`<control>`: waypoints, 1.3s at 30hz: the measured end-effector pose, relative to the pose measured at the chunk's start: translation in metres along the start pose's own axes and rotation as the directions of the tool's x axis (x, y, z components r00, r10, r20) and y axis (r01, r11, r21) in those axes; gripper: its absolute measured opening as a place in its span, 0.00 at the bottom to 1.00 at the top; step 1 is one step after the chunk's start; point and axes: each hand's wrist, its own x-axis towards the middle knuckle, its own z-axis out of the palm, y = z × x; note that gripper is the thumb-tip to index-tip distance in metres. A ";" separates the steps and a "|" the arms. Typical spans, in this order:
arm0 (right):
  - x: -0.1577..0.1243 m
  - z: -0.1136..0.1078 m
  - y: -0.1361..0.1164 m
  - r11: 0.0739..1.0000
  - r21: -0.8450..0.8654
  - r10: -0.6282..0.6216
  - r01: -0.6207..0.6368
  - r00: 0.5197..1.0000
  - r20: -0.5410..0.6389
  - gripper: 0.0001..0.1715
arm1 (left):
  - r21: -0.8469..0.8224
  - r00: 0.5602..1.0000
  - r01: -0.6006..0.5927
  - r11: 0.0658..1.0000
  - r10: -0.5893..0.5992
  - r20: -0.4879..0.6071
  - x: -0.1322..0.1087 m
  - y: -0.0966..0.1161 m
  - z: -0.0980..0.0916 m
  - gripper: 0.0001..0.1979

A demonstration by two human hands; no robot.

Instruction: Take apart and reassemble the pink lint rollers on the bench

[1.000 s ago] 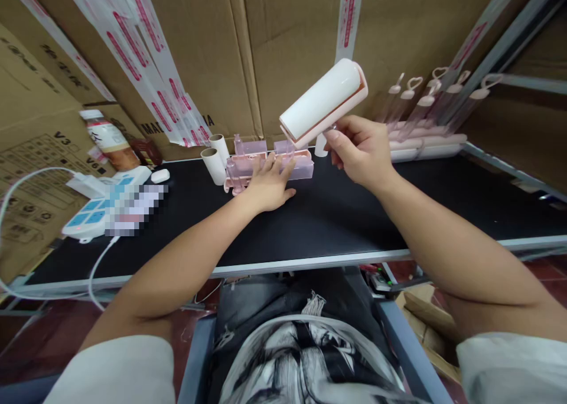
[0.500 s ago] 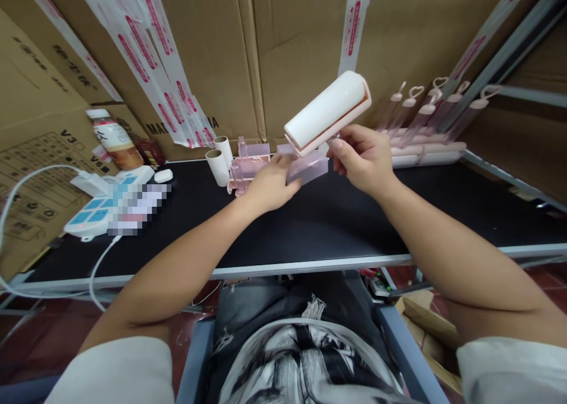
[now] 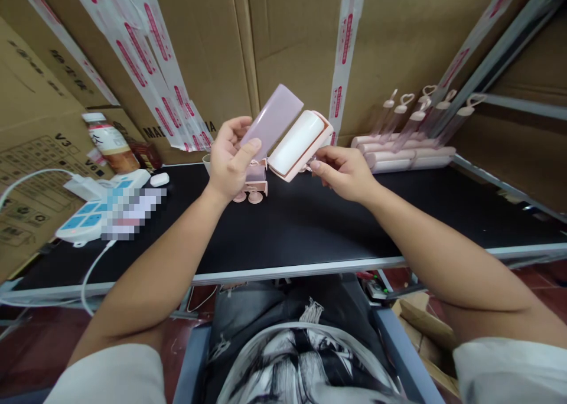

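A translucent pinkish-purple cover (image 3: 275,117) is held tilted in my left hand (image 3: 233,159), its thumb on the near side. Just right of it, my right hand (image 3: 343,170) grips a lint roller (image 3: 299,144) near its pink frame. The roller carries a white roll and slants up to the right, close beside the cover; I cannot tell whether they touch. Behind and below my left hand, more pink roller parts (image 3: 257,182) lie on the black tabletop, partly hidden. A white cardboard tube (image 3: 206,163) shows only a sliver behind that hand.
Several pink rollers with heart-shaped handle ends (image 3: 407,156) are stacked at the back right. On the left are a power strip (image 3: 84,218), a white charging cable, a drink bottle (image 3: 110,141) and a small white case (image 3: 160,179). Taped cardboard (image 3: 292,44) stands behind the table.
My left hand has picked up the purple cover from the table and raised it to the roller. My right hand has brought the lint roller lower and to the left.
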 end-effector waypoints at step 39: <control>-0.001 0.013 -0.003 0.943 0.130 0.286 -0.305 0.947 0.149 0.31 | 0.108 0.960 0.264 0.958 -0.272 0.063 -0.014 0.023 0.014 0.35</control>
